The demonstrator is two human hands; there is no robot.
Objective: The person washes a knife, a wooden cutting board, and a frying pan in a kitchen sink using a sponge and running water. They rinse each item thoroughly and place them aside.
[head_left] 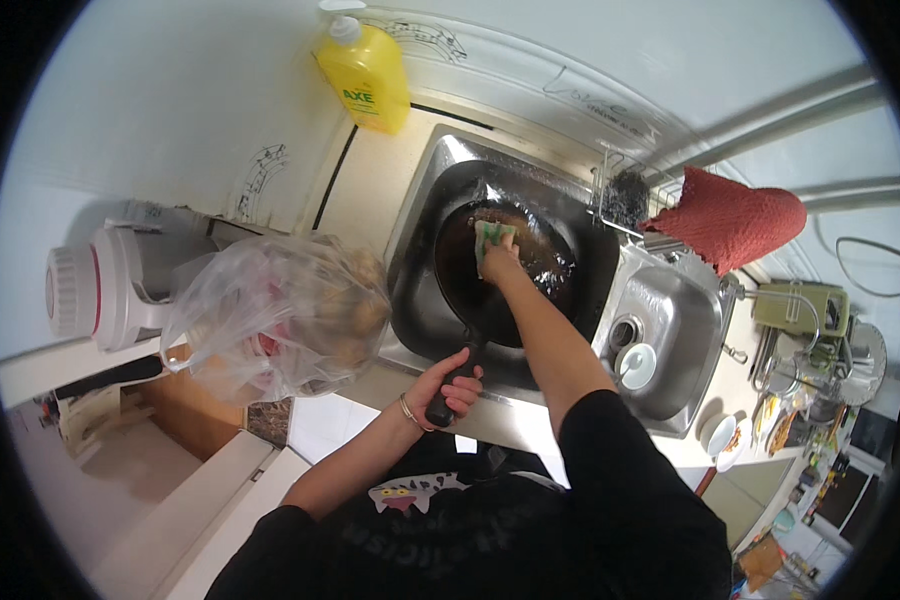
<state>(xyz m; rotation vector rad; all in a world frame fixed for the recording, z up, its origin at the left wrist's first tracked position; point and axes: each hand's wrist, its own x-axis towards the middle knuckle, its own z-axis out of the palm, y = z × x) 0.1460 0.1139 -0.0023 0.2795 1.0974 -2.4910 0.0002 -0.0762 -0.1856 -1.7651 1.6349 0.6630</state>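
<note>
A dark frying pan rests in the larger basin of a stainless steel sink, its inside wet and shiny with brownish patches. My left hand grips the pan's black handle, which sticks out over the sink's front edge. Inside the pan, my right hand presses a green and pale cleaning cloth or sponge against the surface. My right fingers partly cover the cloth.
Left of the sink is a clear plastic bag of produce. A yellow AXE detergent bottle stands at the back corner. The smaller basin holds a white bowl. A red cloth hangs over a wire rack behind.
</note>
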